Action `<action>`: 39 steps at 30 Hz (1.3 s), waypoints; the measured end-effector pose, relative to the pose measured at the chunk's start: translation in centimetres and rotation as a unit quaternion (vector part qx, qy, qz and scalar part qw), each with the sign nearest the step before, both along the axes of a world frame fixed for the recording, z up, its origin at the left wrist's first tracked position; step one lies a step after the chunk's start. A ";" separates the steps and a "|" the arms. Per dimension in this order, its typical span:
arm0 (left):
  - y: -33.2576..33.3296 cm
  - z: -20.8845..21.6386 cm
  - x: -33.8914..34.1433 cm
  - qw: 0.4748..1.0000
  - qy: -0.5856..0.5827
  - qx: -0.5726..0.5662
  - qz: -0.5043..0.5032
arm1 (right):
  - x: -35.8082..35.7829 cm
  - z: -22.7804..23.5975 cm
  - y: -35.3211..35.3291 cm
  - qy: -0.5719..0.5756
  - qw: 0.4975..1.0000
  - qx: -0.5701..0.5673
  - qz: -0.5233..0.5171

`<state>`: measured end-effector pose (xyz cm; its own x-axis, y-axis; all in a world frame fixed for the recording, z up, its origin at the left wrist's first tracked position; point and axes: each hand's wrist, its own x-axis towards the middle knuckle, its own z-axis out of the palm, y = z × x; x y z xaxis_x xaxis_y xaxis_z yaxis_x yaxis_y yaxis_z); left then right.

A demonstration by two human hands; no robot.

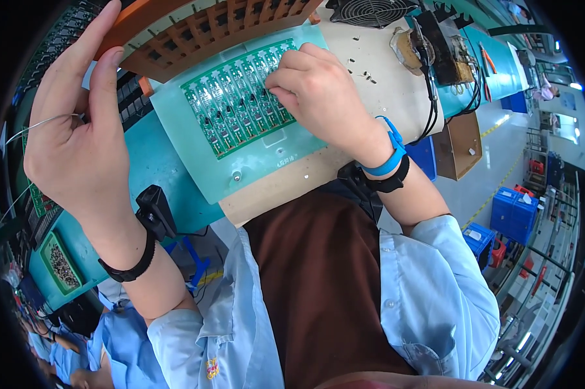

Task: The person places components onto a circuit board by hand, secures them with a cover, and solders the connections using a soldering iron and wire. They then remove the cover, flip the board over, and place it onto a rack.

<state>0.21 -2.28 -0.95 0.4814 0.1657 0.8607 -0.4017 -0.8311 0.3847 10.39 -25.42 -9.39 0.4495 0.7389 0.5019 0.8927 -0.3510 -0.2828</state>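
My left hand (78,136) is raised at the upper left, its thumb and forefinger spread apart beside the end of an orange-brown slotted frame (195,48). A thin silvery wire (43,122) runs in between its curled fingers. Whether the fingertips touch the frame I cannot tell. Over the right part of a green circuit board panel (221,150), my right hand (321,94) has its thumb and fingers pinched together; what they hold, if anything, is hidden. The panel carries rows of small parts and lies on a pale green plate (201,178).
Tiny loose parts (369,76) are scattered on the beige board (383,97) to the right. Beyond them stand a dark device (444,48) with cables and a black fan (372,11). A green tray (60,264) of small parts sits at lower left; a person in blue (124,343) is nearby.
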 end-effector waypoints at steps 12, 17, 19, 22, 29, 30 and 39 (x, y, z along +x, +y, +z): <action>-2.0 3.3 -2.8 0.969 0.159 0.138 0.129 | -0.8 0.0 1.3 0.012 1.000 0.002 0.007; -1.9 2.6 -1.5 0.976 0.164 0.113 0.087 | -1.0 0.1 1.3 0.025 1.000 0.009 0.004; -1.0 1.6 -0.5 0.996 0.038 0.070 -0.029 | -1.6 0.1 1.7 0.035 0.999 0.017 -0.009; -0.6 1.3 -1.0 0.996 0.048 0.076 -0.010 | -1.7 -0.4 2.4 0.030 0.999 0.027 -0.003; -1.2 1.8 -1.7 0.991 0.080 0.089 0.056 | -1.9 -0.1 2.6 0.030 0.999 0.026 0.000; -1.4 1.9 -1.9 0.990 0.084 0.091 0.065 | -2.2 -0.1 2.6 0.034 0.999 0.030 -0.005; -1.0 1.6 -2.2 0.995 0.073 0.067 0.031 | -2.5 -0.9 3.6 0.047 0.998 0.041 0.001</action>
